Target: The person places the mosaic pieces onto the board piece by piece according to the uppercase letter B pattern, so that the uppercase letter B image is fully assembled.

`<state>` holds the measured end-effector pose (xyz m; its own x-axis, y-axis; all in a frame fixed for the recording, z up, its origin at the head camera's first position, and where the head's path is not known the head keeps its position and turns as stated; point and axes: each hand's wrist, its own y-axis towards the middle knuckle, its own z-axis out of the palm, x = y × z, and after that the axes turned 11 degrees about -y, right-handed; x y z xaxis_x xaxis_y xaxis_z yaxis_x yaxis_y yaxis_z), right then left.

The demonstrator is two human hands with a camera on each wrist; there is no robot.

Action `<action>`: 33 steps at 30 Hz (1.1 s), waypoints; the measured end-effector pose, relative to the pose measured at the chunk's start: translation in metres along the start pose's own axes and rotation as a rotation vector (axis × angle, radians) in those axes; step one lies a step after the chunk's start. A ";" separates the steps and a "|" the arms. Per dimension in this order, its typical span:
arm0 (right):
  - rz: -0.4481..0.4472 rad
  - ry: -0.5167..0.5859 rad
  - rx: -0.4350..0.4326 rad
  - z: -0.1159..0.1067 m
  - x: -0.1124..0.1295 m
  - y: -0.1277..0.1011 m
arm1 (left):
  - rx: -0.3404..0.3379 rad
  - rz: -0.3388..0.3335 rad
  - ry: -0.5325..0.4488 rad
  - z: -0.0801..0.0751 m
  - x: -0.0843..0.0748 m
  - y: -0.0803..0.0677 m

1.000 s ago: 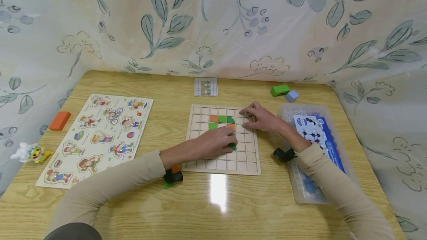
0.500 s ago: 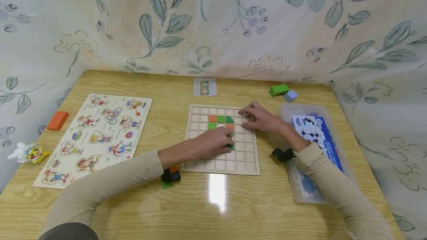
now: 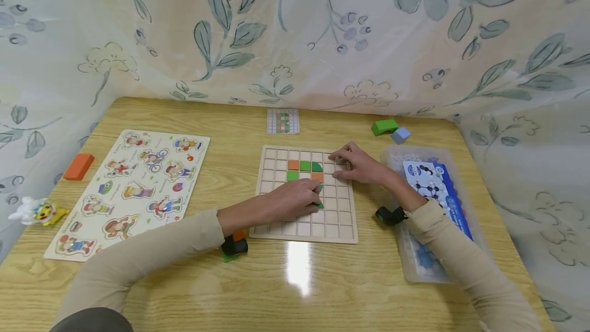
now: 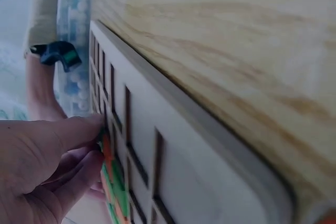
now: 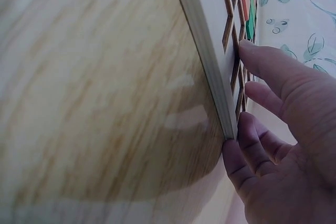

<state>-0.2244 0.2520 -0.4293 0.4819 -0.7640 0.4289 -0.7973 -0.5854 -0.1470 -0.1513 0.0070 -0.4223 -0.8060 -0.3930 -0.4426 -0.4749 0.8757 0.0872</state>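
My left hand [image 3: 295,200] pinches a green tile [image 3: 319,204] mid wooden grid board [image 3: 272,225]; my right hand [image 3: 361,164], fingers flat, steadies its far edge. Few cells filled, most remain.

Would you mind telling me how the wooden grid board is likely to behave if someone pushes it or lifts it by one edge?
The grid board looks like flat, thick wood, so it would probably stay stiff when lifted. The table is glossy, so it may slide easily; the right hand rests on its edge, perhaps steadying it. The loose tiles could spill if it tilts.
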 end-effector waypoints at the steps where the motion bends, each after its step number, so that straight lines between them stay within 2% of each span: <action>1: 0.001 0.000 -0.001 0.000 0.000 0.000 | -0.005 0.003 0.004 0.000 -0.001 -0.002; 4: 0.016 0.000 0.004 0.001 0.000 0.001 | -0.023 0.027 0.024 -0.007 -0.004 -0.015; 8: 0.022 -0.001 0.008 0.000 0.001 0.001 | -0.066 0.035 0.012 -0.025 -0.001 -0.048; 10: 0.020 -0.003 0.012 -0.001 0.003 0.001 | -0.083 -0.010 -0.041 -0.035 0.003 -0.070; 12: 0.019 -0.011 0.013 -0.002 0.003 0.001 | -0.087 -0.092 -0.129 -0.043 0.007 -0.089; 17: 0.019 -0.021 0.012 -0.005 0.002 0.000 | -0.104 -0.288 -0.380 -0.049 0.015 -0.135; 19: 0.025 -0.022 0.009 -0.006 0.001 -0.001 | -0.119 -0.321 -0.428 -0.046 0.016 -0.151; 21: 0.030 -0.018 0.009 -0.006 0.000 -0.004 | -0.130 -0.347 -0.428 -0.044 0.017 -0.165; 27: 0.019 -0.009 0.002 -0.002 -0.001 -0.006 | -0.205 -0.351 -0.381 -0.039 0.023 -0.194; 33: 0.007 -0.001 -0.006 0.000 0.004 -0.003 | -0.233 -0.340 -0.401 -0.033 0.028 -0.209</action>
<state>-0.2197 0.2507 -0.4265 0.4762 -0.7686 0.4271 -0.8030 -0.5781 -0.1449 -0.0858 -0.1961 -0.4235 -0.4189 -0.4650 -0.7799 -0.7860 0.6157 0.0552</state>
